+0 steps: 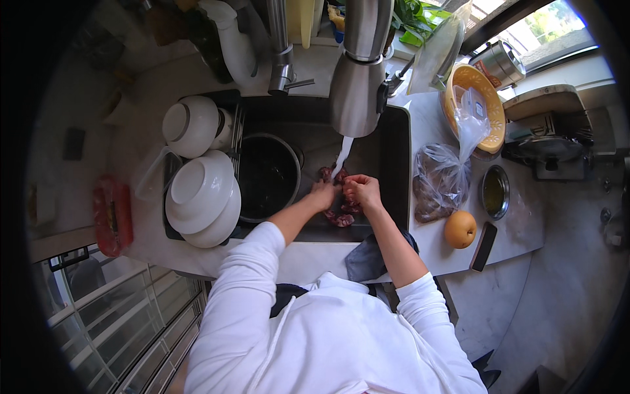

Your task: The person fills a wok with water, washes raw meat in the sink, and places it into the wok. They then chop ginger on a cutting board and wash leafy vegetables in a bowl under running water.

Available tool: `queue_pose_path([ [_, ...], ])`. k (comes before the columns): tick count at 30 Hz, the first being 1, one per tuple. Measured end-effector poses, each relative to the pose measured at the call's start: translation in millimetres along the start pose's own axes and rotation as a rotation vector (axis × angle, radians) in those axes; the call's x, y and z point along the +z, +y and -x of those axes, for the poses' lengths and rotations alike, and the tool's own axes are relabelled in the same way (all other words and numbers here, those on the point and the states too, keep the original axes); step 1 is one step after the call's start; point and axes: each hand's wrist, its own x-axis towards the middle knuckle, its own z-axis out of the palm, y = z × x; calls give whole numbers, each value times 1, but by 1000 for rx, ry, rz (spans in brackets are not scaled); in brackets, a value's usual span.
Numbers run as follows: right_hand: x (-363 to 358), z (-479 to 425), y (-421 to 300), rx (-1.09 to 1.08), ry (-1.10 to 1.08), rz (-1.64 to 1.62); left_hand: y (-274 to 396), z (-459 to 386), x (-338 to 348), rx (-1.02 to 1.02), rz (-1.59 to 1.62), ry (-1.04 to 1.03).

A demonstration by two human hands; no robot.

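Water runs from a steel pull-down faucet (358,98) into the dark sink (393,147). Dark red pieces of raw meat (339,218) lie on the sink floor, with more under the stream. At the water my left hand (322,193) reaches into these pieces; its fingertips are partly hidden, so its hold is unclear. Close to its right, my right hand (362,189) has thumb and fingers pinched together on a piece of meat. A round dark pot (266,177) stands in the sink left of my hands.
White bowls (202,194) are stacked upside down on the left. To the right are a knotted plastic bag (440,182), an orange-yellow round fruit (460,229), a phone (483,247), a metal bowl (495,192) and a yellow basket (480,108). A grey cloth (366,258) hangs over the front edge.
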Motion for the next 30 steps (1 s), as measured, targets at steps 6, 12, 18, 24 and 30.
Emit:
queue_pose_path([
  [6, -11, -16, 25, -323, -9, 1066, -13, -28, 51, -136, 467, 246],
  [12, 2, -23, 43, -229, -37, 1296, -18, -19, 16, -411, 1419, -41],
  [18, -10, -28, 29, -152, 45, 817, -16, -19, 24, -322, 1846, 54],
  [24, 6, -31, 12, 128, 38, -232, 8, -12, -17, -311, 2170, 62],
  [30, 38, -34, 6, 5, 53, -505, -5, -12, -10, -252, 2169, 251],
])
